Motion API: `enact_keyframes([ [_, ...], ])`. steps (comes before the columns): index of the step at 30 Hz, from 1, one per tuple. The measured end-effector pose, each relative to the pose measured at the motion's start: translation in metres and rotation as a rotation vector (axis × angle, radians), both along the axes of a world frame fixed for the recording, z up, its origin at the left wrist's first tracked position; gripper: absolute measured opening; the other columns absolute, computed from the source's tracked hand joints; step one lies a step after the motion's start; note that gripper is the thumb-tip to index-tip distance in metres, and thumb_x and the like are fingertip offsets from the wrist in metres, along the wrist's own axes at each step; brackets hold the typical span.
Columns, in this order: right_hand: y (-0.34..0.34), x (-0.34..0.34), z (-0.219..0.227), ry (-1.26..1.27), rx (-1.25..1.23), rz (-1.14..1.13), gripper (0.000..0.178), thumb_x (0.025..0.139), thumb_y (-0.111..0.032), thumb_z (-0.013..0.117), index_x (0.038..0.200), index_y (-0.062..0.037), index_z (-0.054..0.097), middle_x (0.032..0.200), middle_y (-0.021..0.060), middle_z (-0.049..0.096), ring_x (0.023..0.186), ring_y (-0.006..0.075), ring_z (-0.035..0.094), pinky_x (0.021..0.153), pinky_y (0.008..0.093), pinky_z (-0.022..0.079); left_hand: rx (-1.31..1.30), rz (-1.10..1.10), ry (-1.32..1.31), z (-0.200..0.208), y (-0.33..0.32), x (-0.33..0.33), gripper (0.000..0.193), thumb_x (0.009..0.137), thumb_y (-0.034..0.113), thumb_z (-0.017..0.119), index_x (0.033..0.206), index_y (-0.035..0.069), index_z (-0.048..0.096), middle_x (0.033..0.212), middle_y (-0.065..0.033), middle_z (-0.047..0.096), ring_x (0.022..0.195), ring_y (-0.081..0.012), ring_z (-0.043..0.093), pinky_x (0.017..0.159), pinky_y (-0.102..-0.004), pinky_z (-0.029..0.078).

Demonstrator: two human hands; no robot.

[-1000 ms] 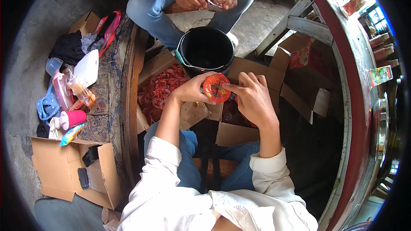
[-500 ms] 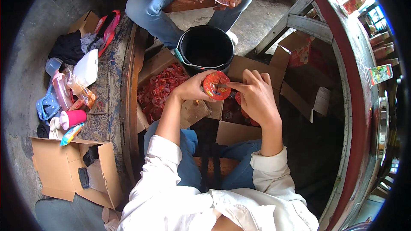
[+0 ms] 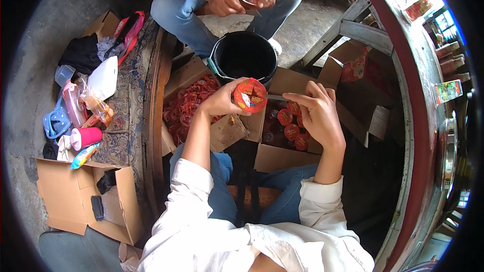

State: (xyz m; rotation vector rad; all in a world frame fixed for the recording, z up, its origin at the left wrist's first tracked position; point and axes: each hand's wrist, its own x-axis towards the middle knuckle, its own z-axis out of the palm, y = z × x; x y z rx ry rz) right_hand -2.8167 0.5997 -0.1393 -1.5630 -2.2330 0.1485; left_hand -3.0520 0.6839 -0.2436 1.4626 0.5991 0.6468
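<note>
Sitting opposite, a person [image 3: 176,15] in jeans faces an open cardboard box [image 3: 285,158] and a black bucket [image 3: 241,34]. Red-lidded cups [image 3: 292,131] with yellowish print stand in the box. The right hand [image 3: 323,121] has its index finger stretched along a thin tool [image 3: 275,97], the other fingers curled. The left hand [image 3: 222,100] is wrapped around a red-lidded cup [image 3: 250,95], held just in front of the bucket. Its lid carries white and yellow markings, too small to read surely, and dark crossing lines; the tool points at its edge.
</note>
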Motion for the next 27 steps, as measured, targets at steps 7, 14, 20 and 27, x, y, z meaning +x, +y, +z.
enact_keyframes([
  [7, 0.013, 0.027, -0.013, 0.236, 0.043, -0.111, 0.034, 0.076, 0.003, 0.057, 0.102, -0.0157, 0.069, 0.069, 0.0064, 0.043, 0.068, 0.0222, 0.046, 0.068, 0.0319, 0.036, 0.022, 0.179, -0.002, -0.005, 0.003, -0.003, 0.083, 0.054, 0.005, 0.085, 0.125, 0.003, 0.043, 0.113, -0.0030, 0.056, 0.104, -0.0096, 0.052, 0.093, -0.0275, 0.043],
  [14, 0.023, 0.036, -0.041, 0.573, 0.071, -0.178, 0.036, 0.081, 0.004, 0.053, 0.110, -0.0131, 0.066, 0.069, 0.0059, 0.037, 0.062, 0.0158, 0.039, 0.059, 0.0265, 0.034, 0.063, 0.417, -0.056, -0.023, 0.013, 0.004, 0.070, 0.057, 0.009, 0.085, 0.117, 0.004, 0.048, 0.108, -0.0018, 0.058, 0.100, -0.0099, 0.054, 0.090, -0.0276, 0.044],
  [20, 0.028, 0.044, -0.053, 0.828, 0.230, -0.279, 0.033, 0.085, 0.002, 0.051, 0.113, -0.0091, 0.064, 0.074, 0.0009, 0.039, 0.066, 0.0113, 0.037, 0.061, 0.0231, 0.033, 0.284, 0.676, 0.159, -0.051, 0.052, 0.012, 0.076, 0.055, 0.028, 0.087, 0.118, 0.008, 0.049, 0.105, -0.0057, 0.064, 0.102, -0.0155, 0.058, 0.089, -0.0322, 0.044],
  [27, 0.020, 0.066, -0.049, 0.813, 0.339, -0.366, 0.032, 0.085, 0.000, 0.052, 0.115, -0.0076, 0.062, 0.074, 0.0009, 0.038, 0.066, 0.0107, 0.036, 0.061, 0.0232, 0.032, 0.399, 0.481, 1.075, -0.069, 0.123, 0.034, 0.075, 0.051, 0.051, 0.079, 0.109, 0.012, 0.053, 0.102, -0.0071, 0.065, 0.101, -0.0261, 0.059, 0.093, -0.0461, 0.030],
])
